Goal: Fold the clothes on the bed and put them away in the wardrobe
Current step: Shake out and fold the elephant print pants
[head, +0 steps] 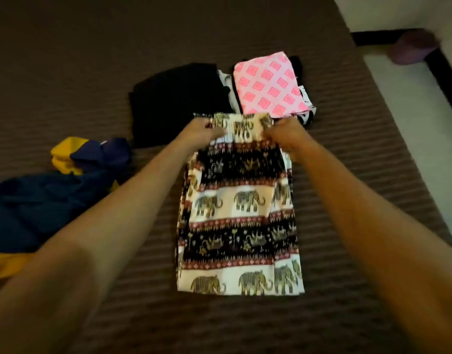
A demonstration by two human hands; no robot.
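An elephant-print garment (pixel 239 208) in cream, black and red bands lies flat on the brown striped bed (pixel 117 60), folded lengthwise. My left hand (pixel 202 131) grips its far left corner. My right hand (pixel 283 132) grips its far right corner, both at the gathered far edge. Just beyond it sit a folded black garment (pixel 176 100) and a folded pink diamond-print piece (pixel 267 84) on a small stack with black and white items beneath.
A loose heap of navy and yellow clothing (pixel 48 190) lies at the left of the bed. The bed's right edge borders a pale floor (pixel 408 103), where a purple object (pixel 413 47) sits near a dark skirting line.
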